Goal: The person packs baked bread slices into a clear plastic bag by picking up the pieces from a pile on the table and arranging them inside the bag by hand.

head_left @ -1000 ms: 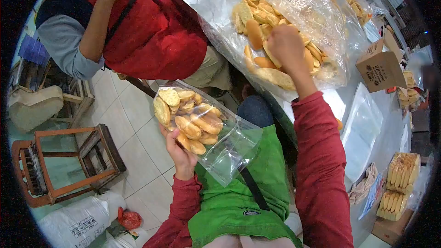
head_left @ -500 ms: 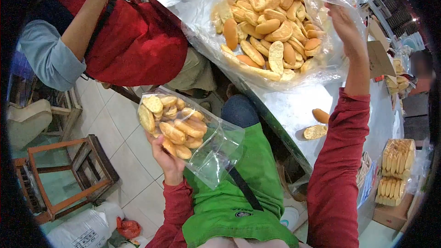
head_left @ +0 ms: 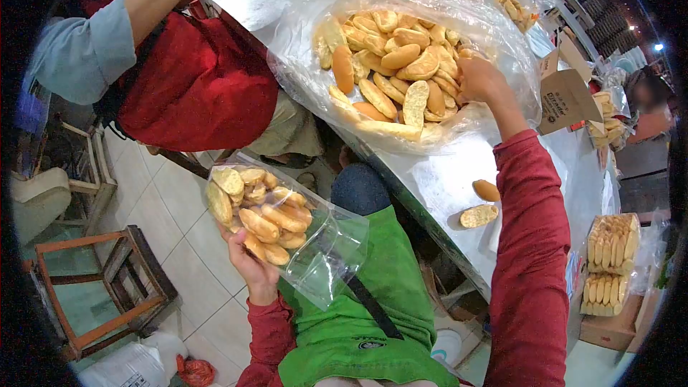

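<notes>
My left hand (head_left: 252, 265) grips a clear plastic bag (head_left: 326, 233) from below, and several bread pieces (head_left: 261, 222) fill its far end. On the table, a large clear bag (head_left: 287, 50) lies wide open around a heap of bread (head_left: 401, 64). My right hand (head_left: 481, 80) is inside that bag at the heap's right edge, fingers curled against the bread; what they hold, if anything, is hidden. Two loose bread pieces (head_left: 479, 216) lie on the metal table (head_left: 437, 179) beside my right forearm.
A co-worker in a red apron (head_left: 208, 79) sits at the left, hands by another bag at the table's far edge. An open cardboard box (head_left: 566, 100) and packed bread bags (head_left: 609, 244) are at the right. A wooden stool (head_left: 100, 244) stands on the tiled floor.
My right hand has moved left and down from the bag's right rim onto the bread, its fingers now curled. My left hand still holds the small bag.
</notes>
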Demonstrator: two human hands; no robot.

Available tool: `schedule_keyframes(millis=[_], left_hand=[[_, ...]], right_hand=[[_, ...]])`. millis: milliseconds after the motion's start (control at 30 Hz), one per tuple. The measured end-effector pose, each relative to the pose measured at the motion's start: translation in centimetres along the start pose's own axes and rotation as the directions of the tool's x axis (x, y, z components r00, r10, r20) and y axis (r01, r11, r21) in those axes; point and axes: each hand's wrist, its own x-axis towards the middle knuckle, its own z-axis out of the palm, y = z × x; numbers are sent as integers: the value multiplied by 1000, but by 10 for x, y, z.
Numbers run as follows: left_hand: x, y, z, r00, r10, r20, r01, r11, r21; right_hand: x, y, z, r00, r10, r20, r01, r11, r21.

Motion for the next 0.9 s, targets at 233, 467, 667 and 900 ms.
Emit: schedule_keyframes(millis=[233,467,667,900], left_hand=[[3,-1,-10,998,-60,32,62,997,-49],[4,-3,-10,998,-39,48,39,999,-3],[1,-2,-1,999,-21,34,20,1000,10],[0,-2,0,997,-15,72,15,1000,-11]], right_hand=[[10,15,-7,981,-37,190,66,987,-148],[30,62,-6,991,96,-96,-58,938,341],[4,34,-38,997,57,-51,-19,827,561],[-1,33,-43,995,-102,-3,77,742,666]])
